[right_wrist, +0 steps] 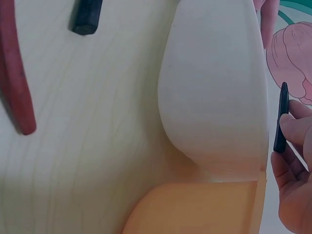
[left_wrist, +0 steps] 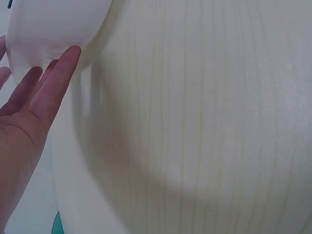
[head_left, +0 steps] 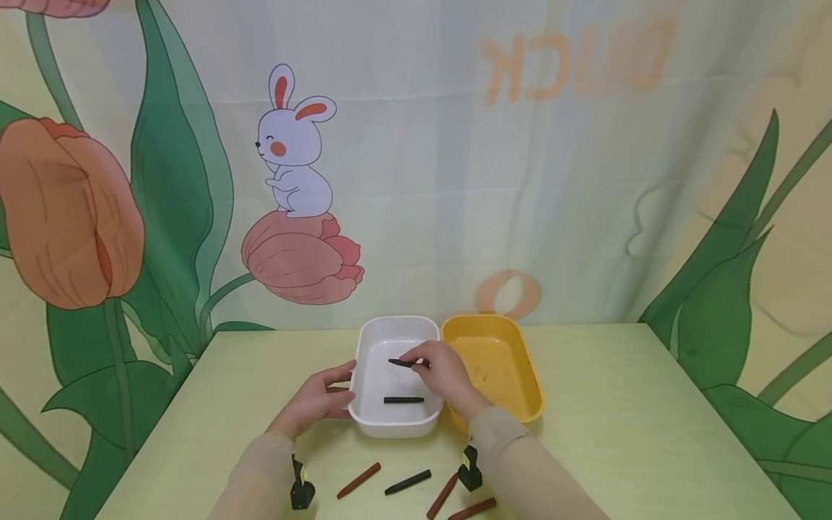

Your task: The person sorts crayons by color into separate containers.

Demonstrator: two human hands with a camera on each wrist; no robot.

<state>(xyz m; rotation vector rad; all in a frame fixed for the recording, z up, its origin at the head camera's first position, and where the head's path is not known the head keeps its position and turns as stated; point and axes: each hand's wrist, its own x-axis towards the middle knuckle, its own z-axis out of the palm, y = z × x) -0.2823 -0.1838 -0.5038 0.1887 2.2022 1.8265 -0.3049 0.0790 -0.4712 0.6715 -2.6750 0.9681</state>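
Observation:
My right hand [head_left: 444, 370] pinches a black crayon [right_wrist: 281, 119] between thumb and fingers, over the inside of a white plastic tray [head_left: 398, 431]. A second black crayon [head_left: 403, 400] lies on the tray's floor, toward its near end. At the tray's left side is my left hand [head_left: 316, 399], its extended fingers [left_wrist: 61, 78] touching the outer wall. In the right wrist view the held crayon points up, beyond the tray's rim.
A yellow tray [head_left: 534, 390] stands against the white one on the right. On the table in front lie a red crayon [head_left: 359, 480], a black crayon [head_left: 408, 482] and two more red ones, one a red crayon [head_left: 473, 509] near the right sleeve. A printed curtain [head_left: 416, 180] hangs behind.

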